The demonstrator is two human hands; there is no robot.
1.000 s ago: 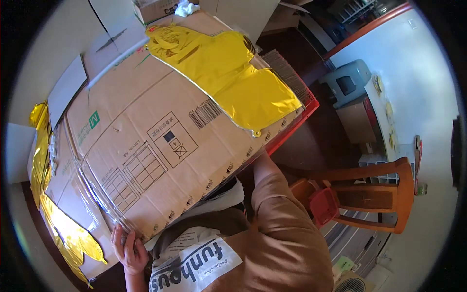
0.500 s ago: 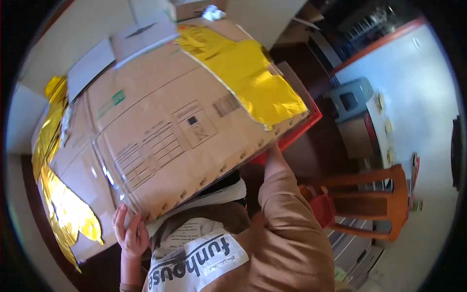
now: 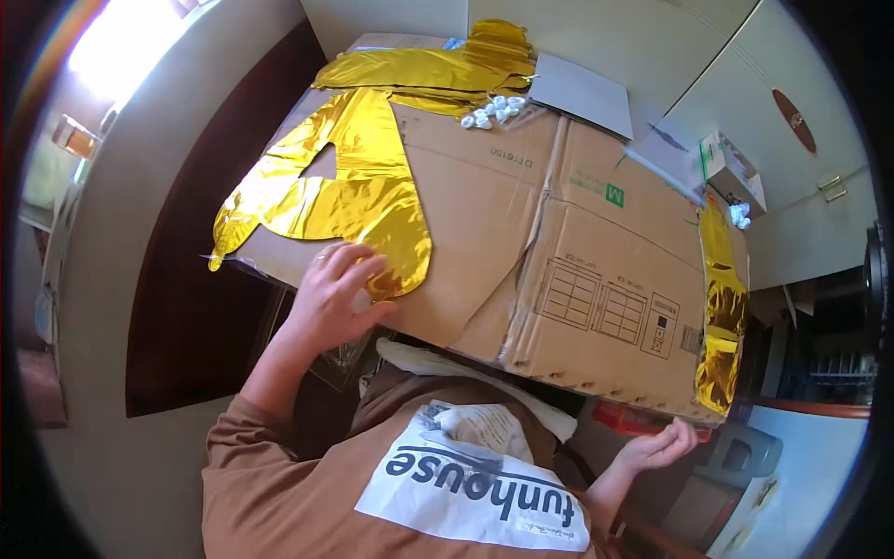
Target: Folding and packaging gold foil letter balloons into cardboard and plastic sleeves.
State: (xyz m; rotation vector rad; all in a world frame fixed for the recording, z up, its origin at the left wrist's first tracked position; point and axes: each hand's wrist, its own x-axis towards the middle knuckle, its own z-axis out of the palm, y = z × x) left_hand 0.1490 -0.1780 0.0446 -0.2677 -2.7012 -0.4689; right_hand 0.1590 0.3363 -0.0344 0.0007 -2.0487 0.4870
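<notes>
A flat gold foil balloon (image 3: 358,177), shaped like a letter A, lies on the left part of a large brown cardboard sheet (image 3: 466,252). My left hand (image 3: 331,293) is at its near lower end, fingertips over the foil, with a gap between thumb and fingers. Something pale shows in that gap, too unclear to name. By the near right corner of the cardboard is my right hand (image 3: 656,447), its fingers bent and pressed together. Whatever it may hold is hidden. Another gold foil piece (image 3: 722,326) lies along the right edge, close above that hand.
More gold foil (image 3: 410,70) lies at the back, beside several small white rolled bits (image 3: 494,110). A grey-white panel (image 3: 582,93) and an opened small box (image 3: 731,172) stand along the far edge. A red object (image 3: 629,419) sits under the right front corner.
My view has swung left. My left hand has come from the cardboard's front edge onto the A-shaped balloon. My right hand, earlier hidden under the right side, now shows at the corner.
</notes>
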